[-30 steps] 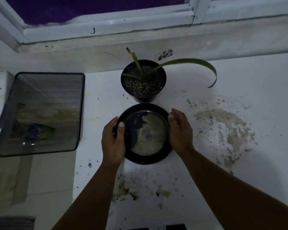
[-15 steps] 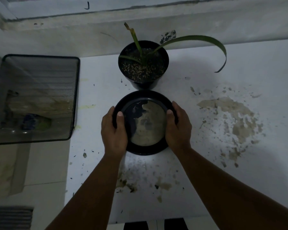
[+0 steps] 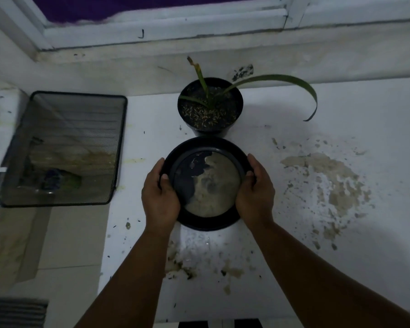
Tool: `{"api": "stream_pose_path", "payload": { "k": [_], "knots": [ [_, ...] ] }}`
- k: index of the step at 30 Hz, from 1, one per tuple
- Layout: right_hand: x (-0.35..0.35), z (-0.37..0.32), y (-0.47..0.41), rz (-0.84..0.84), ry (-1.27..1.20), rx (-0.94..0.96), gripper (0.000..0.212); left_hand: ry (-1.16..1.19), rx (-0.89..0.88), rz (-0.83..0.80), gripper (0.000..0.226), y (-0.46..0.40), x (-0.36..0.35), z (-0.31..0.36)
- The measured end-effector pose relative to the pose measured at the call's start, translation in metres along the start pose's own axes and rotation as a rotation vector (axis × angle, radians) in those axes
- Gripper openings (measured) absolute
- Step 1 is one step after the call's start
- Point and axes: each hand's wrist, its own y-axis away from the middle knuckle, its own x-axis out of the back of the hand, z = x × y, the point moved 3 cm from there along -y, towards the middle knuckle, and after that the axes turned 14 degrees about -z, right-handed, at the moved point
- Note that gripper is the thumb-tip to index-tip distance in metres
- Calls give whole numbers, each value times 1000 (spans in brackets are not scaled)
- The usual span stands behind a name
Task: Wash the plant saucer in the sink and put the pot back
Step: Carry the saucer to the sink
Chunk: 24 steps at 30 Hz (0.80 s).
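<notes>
Head view, largest item first: white counter — stained with dried soil at 3 o'clock and 6 o'clock of the saucer, no sink visible anywhere in frame. Wire-mesh basket at 9 o'clock, well apart from the hands.

Potted plant at 12 o'clock of the saucer, just beside its far rim, standing directly on the counter and not on the saucer. Long leaf arching toward 2 o'clock.

Black plant saucer at centre, holding muddy water and a pale silt film across the right and lower part of its floor.

Change over the last second: grip tightened from fingers laid flat against the rim to both thumbs hooked over it. Saucer possibly lifted slightly off the counter — cannot tell for certain. Meaning for the task, as a judgement: pot already removed, saucer now secured for carrying, washing not yet begun.

Left hand at 8 o'clock of the saucer, thumb over the rim, fingers curled beneath and out of sight. Right hand at 4 o'clock, likewise wrapped round the rim. Saucer held between the two hands, roughly level.

Likely requirement next: level carry to the sink to avoid spilling the dirty water.
</notes>
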Motion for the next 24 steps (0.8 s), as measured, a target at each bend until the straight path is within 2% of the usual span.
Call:
{"api": "stream_pose_path", "payload": {
  "k": [7,14,24],
  "knots": [
    [6,-50,25,-51,-14,46,43,57,-8,85,40,34,34,42],
    [-5,-111,57,-181,-7,114,46,161,-13,200,43,80,84,78],
    [-92,-185,116,-402,50,256,55,226,11,423,51,142,199,91]
  ]
}}
